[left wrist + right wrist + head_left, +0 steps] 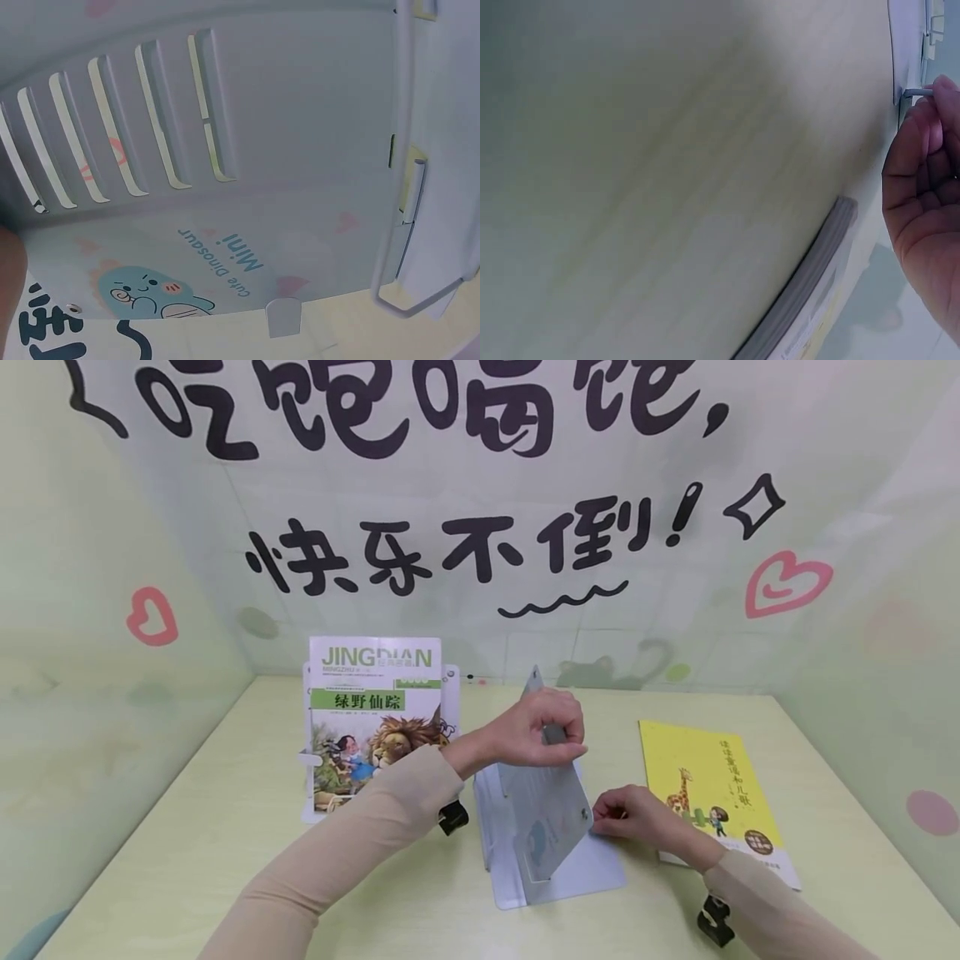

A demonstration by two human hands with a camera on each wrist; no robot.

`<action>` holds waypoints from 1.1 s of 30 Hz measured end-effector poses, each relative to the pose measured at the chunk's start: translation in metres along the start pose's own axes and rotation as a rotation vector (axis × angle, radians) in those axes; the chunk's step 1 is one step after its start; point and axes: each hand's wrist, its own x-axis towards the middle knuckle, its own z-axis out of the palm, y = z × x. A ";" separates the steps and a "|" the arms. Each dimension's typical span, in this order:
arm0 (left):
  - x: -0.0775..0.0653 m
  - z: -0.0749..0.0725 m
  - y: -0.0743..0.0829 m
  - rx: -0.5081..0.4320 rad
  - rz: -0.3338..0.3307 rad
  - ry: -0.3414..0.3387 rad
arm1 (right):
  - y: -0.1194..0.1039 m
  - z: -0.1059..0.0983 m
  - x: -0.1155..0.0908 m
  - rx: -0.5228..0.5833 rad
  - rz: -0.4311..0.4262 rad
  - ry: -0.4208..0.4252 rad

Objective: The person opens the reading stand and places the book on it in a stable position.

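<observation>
While left hand (538, 727) grips bookstand (551, 814) — right hand (641, 817) pinches thin piece (918, 92); yellow book (708, 777) near.

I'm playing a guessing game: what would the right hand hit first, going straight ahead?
The right hand would probably meet the book stand first, though depth makes the exact part unclear.

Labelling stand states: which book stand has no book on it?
The middle stand, gripped by the left hand and pinched at its edge by the right hand. The left stand holds the lion-cover book.
</observation>
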 end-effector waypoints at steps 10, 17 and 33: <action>0.005 0.001 -0.001 0.000 -0.004 -0.011 | 0.003 -0.001 0.000 -0.012 0.013 -0.024; 0.006 0.005 -0.004 -0.004 0.005 -0.012 | 0.001 0.002 0.001 0.004 0.023 -0.041; 0.008 0.010 -0.006 0.005 0.028 -0.012 | -0.003 0.002 0.001 0.074 0.044 -0.085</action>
